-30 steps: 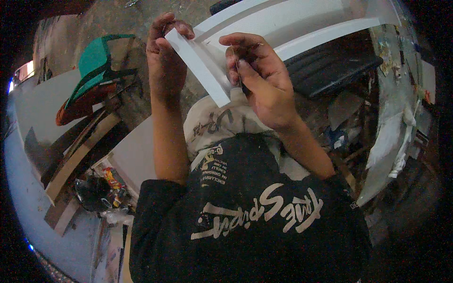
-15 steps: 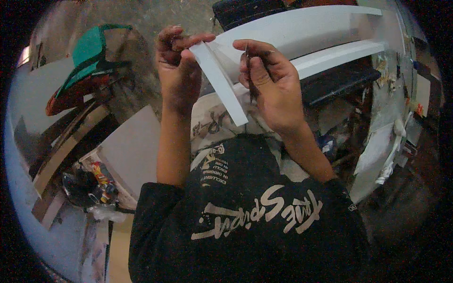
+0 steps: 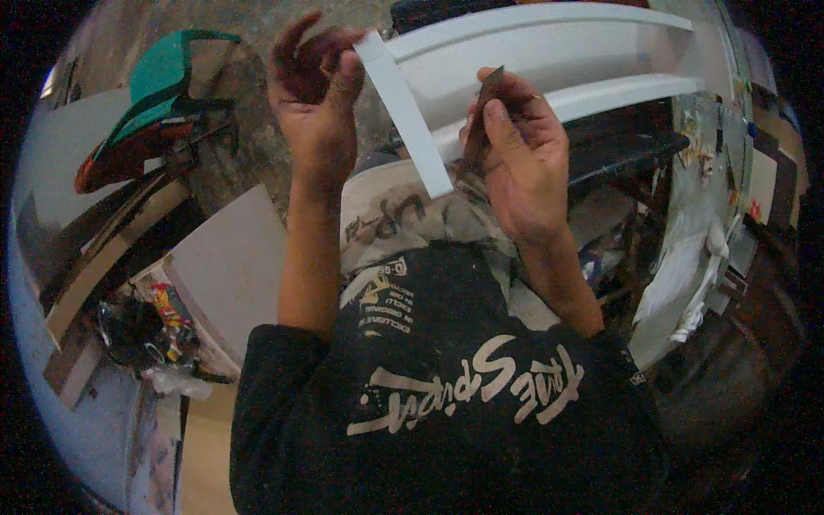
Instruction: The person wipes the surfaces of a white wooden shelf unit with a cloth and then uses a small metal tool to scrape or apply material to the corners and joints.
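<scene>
A long white trough-like piece [image 3: 532,51] with raised side edges stretches from in front of me toward the far right. Its near end is closed by a flat white strip [image 3: 408,120], which slants down toward my lap. At the upper corner of that strip, the thumb and forefinger of my left hand [image 3: 313,107] pinch its edge, while the other fingers curl loosely. Right of the strip, my right hand [image 3: 524,142] grips a thin, dark, flat blade-like piece [image 3: 487,103] between thumb and fingers, its pointed tip upward. Its exact kind cannot be made out. It stands apart from the white piece.
A dark padded-looking support [image 3: 631,154] lies under the white piece at right. On the left are a green chair-like object [image 3: 163,73], a pale board [image 3: 227,249] and a dark bag with clutter [image 3: 129,330]. White cloth or plastic [image 3: 691,318] hangs at far right.
The white piece has shifted up and away, showing more of its inside. My left hand has moved up and left with it. My right hand has moved right, turning the dark piece to a slant.
</scene>
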